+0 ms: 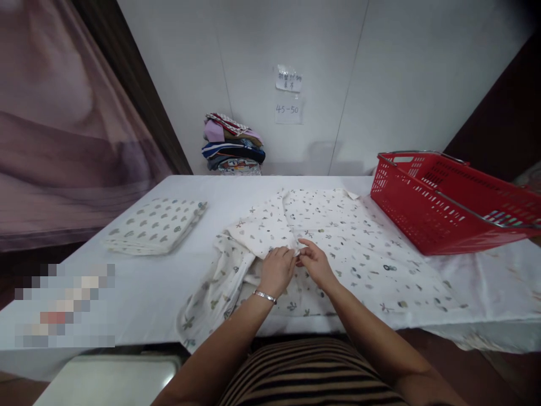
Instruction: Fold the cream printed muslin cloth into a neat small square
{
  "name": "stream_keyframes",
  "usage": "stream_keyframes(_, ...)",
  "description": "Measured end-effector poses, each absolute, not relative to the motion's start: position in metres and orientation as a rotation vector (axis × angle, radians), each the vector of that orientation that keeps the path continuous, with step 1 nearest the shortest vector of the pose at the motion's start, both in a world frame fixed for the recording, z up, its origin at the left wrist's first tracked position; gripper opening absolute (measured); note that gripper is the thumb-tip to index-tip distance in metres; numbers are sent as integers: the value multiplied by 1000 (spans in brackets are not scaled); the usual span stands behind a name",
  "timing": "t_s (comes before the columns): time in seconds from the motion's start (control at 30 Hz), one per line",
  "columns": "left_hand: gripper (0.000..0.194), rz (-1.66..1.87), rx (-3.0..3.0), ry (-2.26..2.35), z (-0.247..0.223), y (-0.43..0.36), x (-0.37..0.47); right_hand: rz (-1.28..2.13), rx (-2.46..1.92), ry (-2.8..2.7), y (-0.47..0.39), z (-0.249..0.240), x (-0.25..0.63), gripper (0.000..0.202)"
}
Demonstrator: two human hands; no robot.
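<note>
A thin white cloth (pixel 355 254) printed with small plants and other motifs lies across the middle of the table. Its right part is spread flat, while the left part is folded over and bunched, with one corner hanging toward the front edge. My left hand (pixel 278 269), with a silver bracelet at the wrist, is closed on the cloth's edge near the centre. Just beside it my right hand (pixel 316 265) pinches the same edge, fingertips close to the left ones. The exact bit of fabric between the fingers is partly hidden.
A folded white cloth with grey prints (pixel 158 225) lies on the left of the white-covered table (pixel 139 304). A red plastic basket (pixel 422 220) stands at the right. Folded fabrics (pixel 232 144) are stacked by the back wall, under paper signs (pixel 288 110). A blurred patch covers the front left.
</note>
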State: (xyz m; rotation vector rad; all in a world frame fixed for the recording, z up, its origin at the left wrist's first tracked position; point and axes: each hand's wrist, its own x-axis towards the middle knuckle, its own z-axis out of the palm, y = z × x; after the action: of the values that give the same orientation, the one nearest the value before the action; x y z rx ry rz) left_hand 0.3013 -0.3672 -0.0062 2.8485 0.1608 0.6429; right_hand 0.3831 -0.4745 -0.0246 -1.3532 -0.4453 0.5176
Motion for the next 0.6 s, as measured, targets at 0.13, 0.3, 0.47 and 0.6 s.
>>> stream_keyframes(0.13, 14, 674, 2700, 168, -4, -356, 302, 521, -1370, -577, -477, -27, 383, 48)
stream_keyframes(0.3, 15, 865, 2378, 211, 25, -328, 286, 474, -1469, -589, -482, -24, 395, 45)
stream_keyframes(0.47, 18, 1001, 2124, 297, 56, -296, 238, 354, -1622, -676, -480, -27, 419, 43)
stream_keyframes(0.6, 21, 1110, 2004, 601, 61, -273, 198, 344, -1675, -679, -467, -37, 438, 49)
